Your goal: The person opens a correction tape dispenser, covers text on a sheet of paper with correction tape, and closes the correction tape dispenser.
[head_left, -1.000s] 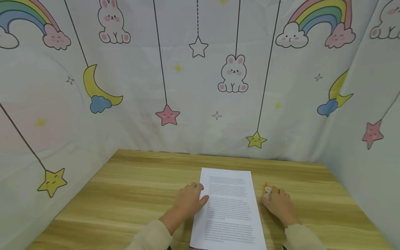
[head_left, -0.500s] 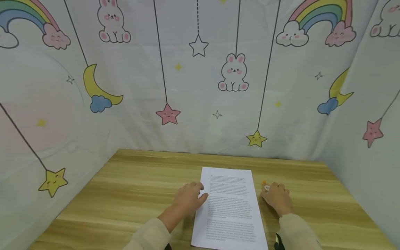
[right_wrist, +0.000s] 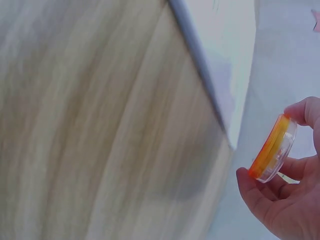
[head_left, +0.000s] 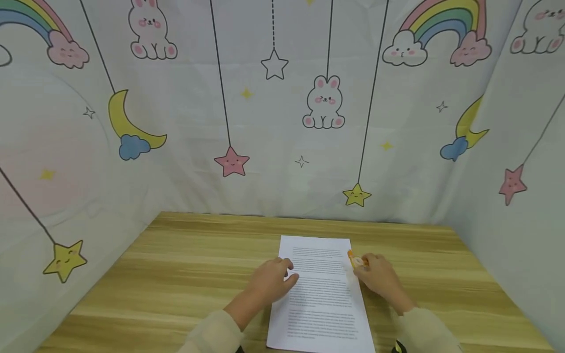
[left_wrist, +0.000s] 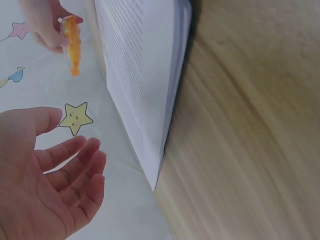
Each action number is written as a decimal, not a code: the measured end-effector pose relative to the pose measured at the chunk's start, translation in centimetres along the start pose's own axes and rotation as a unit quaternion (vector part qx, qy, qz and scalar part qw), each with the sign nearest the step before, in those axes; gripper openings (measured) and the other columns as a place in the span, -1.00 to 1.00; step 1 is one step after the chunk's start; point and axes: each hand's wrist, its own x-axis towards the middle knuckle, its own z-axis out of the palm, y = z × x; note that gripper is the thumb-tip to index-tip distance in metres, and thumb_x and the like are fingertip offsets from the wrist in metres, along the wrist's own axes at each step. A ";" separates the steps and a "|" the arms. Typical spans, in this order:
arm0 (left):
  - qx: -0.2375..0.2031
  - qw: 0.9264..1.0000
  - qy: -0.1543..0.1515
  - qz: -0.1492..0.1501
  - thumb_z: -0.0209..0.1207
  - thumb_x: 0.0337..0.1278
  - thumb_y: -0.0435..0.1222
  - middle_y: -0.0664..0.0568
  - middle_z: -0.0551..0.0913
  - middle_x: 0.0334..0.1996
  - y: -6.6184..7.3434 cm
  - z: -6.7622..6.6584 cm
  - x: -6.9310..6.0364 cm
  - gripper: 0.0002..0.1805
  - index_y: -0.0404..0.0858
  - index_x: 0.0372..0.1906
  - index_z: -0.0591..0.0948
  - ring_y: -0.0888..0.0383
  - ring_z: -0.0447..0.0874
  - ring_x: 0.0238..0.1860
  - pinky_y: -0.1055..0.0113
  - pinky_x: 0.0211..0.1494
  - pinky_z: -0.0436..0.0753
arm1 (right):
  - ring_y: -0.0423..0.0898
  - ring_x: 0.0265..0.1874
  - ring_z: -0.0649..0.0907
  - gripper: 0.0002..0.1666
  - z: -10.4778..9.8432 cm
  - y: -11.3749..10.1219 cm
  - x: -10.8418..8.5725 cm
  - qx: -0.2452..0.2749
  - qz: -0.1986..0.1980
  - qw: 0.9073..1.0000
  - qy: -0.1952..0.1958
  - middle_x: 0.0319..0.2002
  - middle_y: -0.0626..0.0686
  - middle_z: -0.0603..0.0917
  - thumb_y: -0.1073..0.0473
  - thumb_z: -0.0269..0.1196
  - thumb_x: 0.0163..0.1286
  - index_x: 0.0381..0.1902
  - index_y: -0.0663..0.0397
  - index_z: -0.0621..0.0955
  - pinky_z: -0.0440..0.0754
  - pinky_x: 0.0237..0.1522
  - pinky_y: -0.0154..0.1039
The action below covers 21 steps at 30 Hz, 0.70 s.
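Beneath both hands spreads a yellow-brown wood-grained table point(head_left: 194, 267), a white cartoon-printed cloth point(head_left: 278, 193) rising beyond. Between the hands lies a white printed paper stack point(head_left: 320, 294); by its left edge the left hand point(head_left: 268, 282) hangs loose-fingered. Near its right edge, the right hand point(head_left: 380, 277) pinches a small orange-and-clear plastic case point(right_wrist: 272, 148). Wood stretches outward from either hand.

Left hand point(head_left: 270, 280) bare, left sleeve point(head_left: 214, 333) cream, right hand point(head_left: 379, 278) bare, right sleeve point(head_left: 428, 331) matching, small black piece point(head_left: 399, 347) beside it I can't identify
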 end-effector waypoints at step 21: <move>-0.007 0.987 -0.014 0.162 -0.04 0.32 -0.09 0.17 0.60 -0.29 1.5 0.3 2.5 -0.74 -0.12 -0.06 0.52 0.33 0.51 -0.31 0.46 -0.27 0.51 | -0.18 -0.29 0.50 -0.55 -0.3 -5.3 -3.0 0.077 -0.118 0.989 -0.037 -0.23 0.01 0.55 0.13 0.24 -0.01 -0.10 0.14 0.57 0.49 -0.27 -0.28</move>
